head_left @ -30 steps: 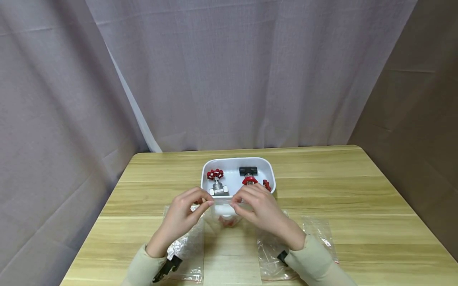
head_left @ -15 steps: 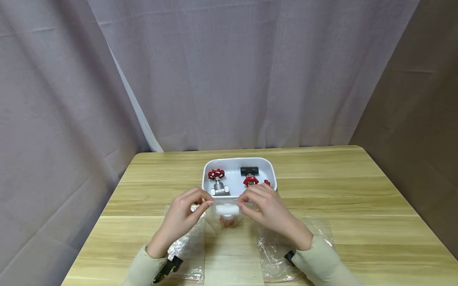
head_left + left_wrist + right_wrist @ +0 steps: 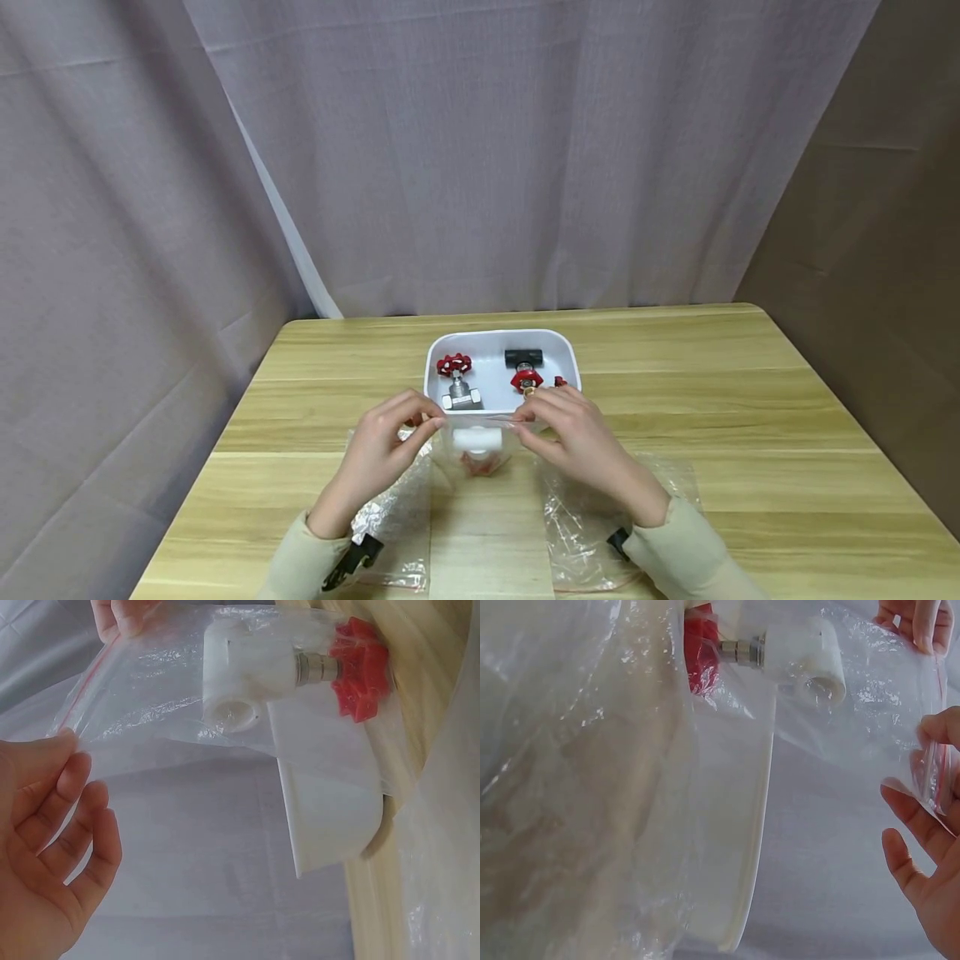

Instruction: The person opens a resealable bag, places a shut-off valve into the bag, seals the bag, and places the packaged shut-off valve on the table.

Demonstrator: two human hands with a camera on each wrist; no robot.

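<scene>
Between left hand [image 3: 384,450] and right hand [image 3: 577,437], the bag [image 3: 165,686] blocks passage; just beyond stands the tray [image 3: 491,385]. Outward of either hand, the table [image 3: 757,404] gives room.

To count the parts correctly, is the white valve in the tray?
No, the white valve is inside the clear bag, outside the tray.

Okay so the bag [image 3: 165,682] pinched between the left hand [image 3: 386,442] and right hand [image 3: 576,437] is clear, glossy, kinda crinkly plastic, and the valve [image 3: 277,667] in it looks smooth white plastic with a shiny metal stem [image 3: 319,668]. Just past both hands there's a smooth, plastic-looking tray [image 3: 491,379]; tabletop [image 3: 750,417] below them's wood-grained, curtain [image 3: 487,167] well beyond is matt cloth.
</scene>
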